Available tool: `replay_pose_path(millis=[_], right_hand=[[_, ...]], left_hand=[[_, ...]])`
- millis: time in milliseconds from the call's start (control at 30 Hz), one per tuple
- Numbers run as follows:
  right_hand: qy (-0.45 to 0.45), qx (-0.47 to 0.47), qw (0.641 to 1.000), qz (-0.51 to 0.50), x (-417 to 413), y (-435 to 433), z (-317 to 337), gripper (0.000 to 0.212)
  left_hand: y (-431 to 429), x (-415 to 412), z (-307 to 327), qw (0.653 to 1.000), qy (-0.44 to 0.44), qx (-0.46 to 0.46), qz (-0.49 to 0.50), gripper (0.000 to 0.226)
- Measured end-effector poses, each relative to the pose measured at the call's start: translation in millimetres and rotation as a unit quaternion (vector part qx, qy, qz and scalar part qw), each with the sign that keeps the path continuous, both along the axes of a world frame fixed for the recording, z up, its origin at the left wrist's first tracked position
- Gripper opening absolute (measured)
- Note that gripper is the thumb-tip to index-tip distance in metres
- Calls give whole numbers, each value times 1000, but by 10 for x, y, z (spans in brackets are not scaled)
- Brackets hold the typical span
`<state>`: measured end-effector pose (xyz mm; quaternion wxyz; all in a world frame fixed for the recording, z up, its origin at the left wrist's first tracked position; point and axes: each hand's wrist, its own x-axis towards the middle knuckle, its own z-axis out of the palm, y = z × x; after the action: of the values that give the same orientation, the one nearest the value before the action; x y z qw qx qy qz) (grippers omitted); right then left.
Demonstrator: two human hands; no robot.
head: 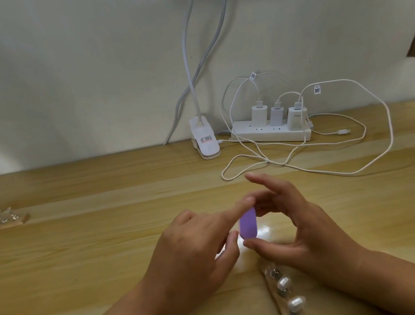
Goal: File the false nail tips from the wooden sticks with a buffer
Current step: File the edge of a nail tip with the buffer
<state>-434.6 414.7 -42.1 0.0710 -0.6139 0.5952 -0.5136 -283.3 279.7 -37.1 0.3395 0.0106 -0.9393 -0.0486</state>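
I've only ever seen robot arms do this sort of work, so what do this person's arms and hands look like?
They are a person's bare arms, with no machine parts or cables. The left hand and the right hand wear no gloves, and no rings show on the fingers. No sleeve, watch or bracelet shows on either arm as far as the picture reaches.

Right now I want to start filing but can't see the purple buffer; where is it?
Head view, lower centre: the purple buffer is held between the left hand and right hand, just beyond the near wooden stick.
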Motion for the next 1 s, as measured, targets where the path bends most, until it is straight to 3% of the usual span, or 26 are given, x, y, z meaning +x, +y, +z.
replay_pose_path(millis=[167,467,533,633,700,800,1000], right_hand=[[-30,-1,1000,-5,-21,-16,-14,86],[-49,-14,999,-18,-47,-42,-7,81],[-48,-4,999,-19,-65,-50,-15,79],[-128,18,991,-20,-84,-50,23,68],[-246,19,969,-19,-111,-51,72,54],[-397,39,917,-11,-152,-58,125,46],[-567,92,817,42,-122,-100,162,55]], left_hand=[[-71,9,-10,997,-26,-73,-3,50],[-64,15,-19,995,-7,-93,-26,48],[-29,23,-19,999,-3,-30,-21,51],[44,57,-1,986,-27,163,11,54],[78,83,-22,971,-90,220,8,42],[143,83,-53,965,-164,200,-31,33],[203,-3,-23,959,-145,237,-46,33]])
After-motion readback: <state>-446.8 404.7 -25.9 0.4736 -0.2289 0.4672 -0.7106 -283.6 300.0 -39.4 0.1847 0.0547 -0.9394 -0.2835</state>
